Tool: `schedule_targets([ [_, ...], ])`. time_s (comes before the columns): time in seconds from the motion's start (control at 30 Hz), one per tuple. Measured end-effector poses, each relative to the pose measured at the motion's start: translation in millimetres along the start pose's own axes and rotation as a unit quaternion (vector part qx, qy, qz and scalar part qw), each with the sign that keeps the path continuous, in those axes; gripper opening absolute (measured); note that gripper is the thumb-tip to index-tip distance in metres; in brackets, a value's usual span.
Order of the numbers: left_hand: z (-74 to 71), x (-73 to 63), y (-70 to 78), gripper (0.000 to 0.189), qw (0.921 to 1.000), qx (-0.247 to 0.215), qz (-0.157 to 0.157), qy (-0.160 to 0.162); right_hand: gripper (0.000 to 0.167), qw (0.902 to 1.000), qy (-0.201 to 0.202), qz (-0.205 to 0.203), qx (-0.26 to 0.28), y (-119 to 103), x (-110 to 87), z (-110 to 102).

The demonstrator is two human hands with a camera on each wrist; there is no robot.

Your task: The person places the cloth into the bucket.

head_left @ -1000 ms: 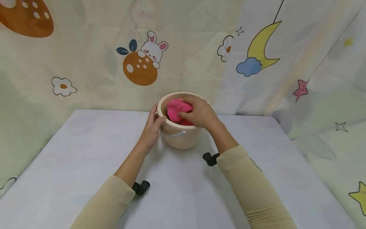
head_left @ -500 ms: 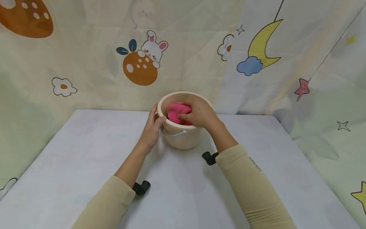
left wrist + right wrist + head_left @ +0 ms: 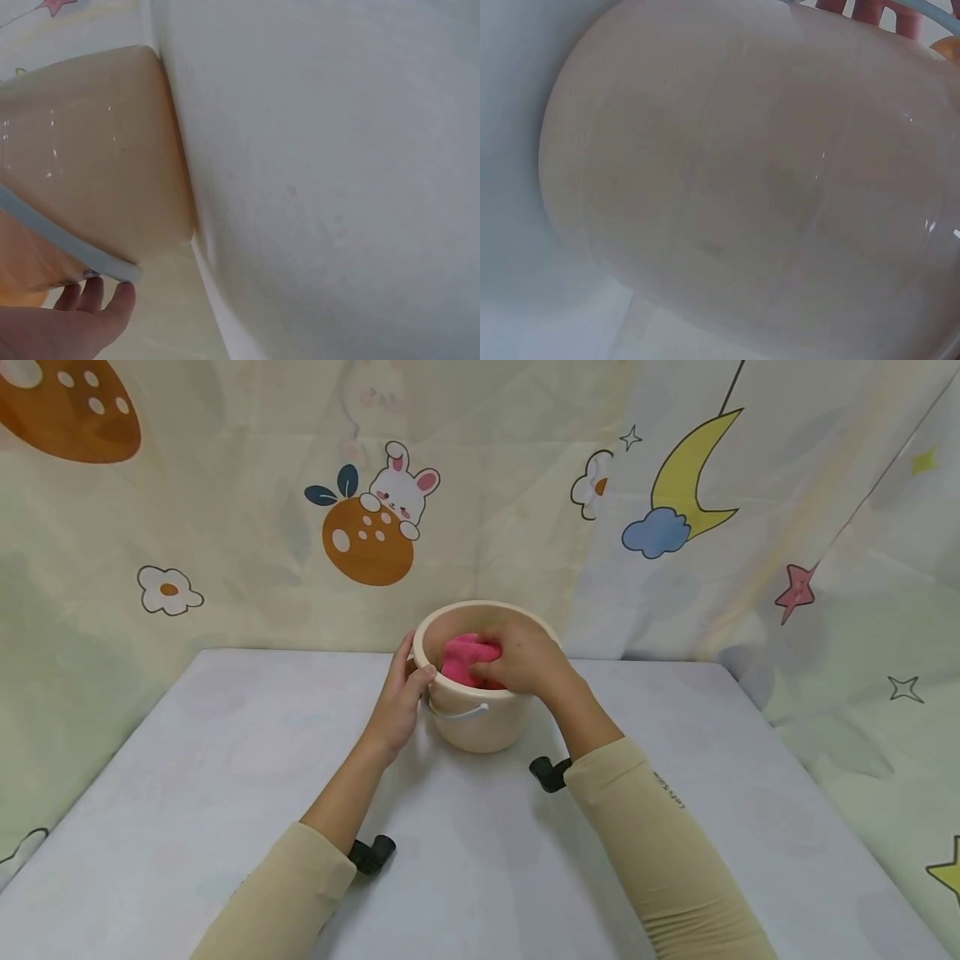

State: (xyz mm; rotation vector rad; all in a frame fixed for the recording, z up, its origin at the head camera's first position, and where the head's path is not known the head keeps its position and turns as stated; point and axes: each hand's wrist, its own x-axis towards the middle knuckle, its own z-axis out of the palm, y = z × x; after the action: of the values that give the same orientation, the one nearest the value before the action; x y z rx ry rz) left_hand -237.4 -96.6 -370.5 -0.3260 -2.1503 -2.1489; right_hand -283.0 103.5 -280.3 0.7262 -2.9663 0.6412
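Observation:
A cream plastic bucket (image 3: 486,727) stands upright on the table, its white handle (image 3: 461,713) hanging down the near side. My left hand (image 3: 392,708) grips the bucket's left side at the rim, thumb over the near edge; in the left wrist view its fingertips (image 3: 91,294) reach the bucket wall beside the handle. Inside the bucket, just below the rim, lies a bright pink cloth (image 3: 459,658). My right hand (image 3: 531,658) reaches in over the right rim and holds the cloth, thumb against its near side and the other fingertips hidden. The bucket wall (image 3: 727,180) fills the right wrist view.
The white table (image 3: 247,777) ends close behind the bucket, where a printed curtain (image 3: 262,510) hangs. Black wrist-camera mounts (image 3: 373,854) stick out below both forearms.
My right hand has moved slightly down into the bucket, and the pink cloth has sunk lower with it. The left hand and the bucket stay in place.

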Motion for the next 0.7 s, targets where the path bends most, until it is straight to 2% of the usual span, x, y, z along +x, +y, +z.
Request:
schedule_targets([
  [0.2, -3.1, -2.6, 2.5, 0.07, 0.9998, 0.018, -0.006, 0.003, 0.032, 0.9998, -0.014, 0.011, 0.004, -1.8, -0.1, 1.9],
  [0.47, -2.1, -3.2, 2.0, 0.071, 0.9998, 0.016, -0.012, 0.003, 0.029, 0.9997, -0.001, 0.016, 0.016, -2.1, -1.5, 3.1],
  [0.6, 0.2, -2.7, 1.5, 0.071, 0.9999, 0.01, -0.007, 0.003, 0.029, 0.9991, 0.024, 0.011, 0.034, -1.6, -4.8, 2.5],
  [0.7, 0.7, -2.0, 0.9, 0.07, 0.9999, 0.01, -0.001, 0.002, 0.028, 0.9968, 0.061, 0.009, 0.051, -1.5, -8.8, 2.8],
])
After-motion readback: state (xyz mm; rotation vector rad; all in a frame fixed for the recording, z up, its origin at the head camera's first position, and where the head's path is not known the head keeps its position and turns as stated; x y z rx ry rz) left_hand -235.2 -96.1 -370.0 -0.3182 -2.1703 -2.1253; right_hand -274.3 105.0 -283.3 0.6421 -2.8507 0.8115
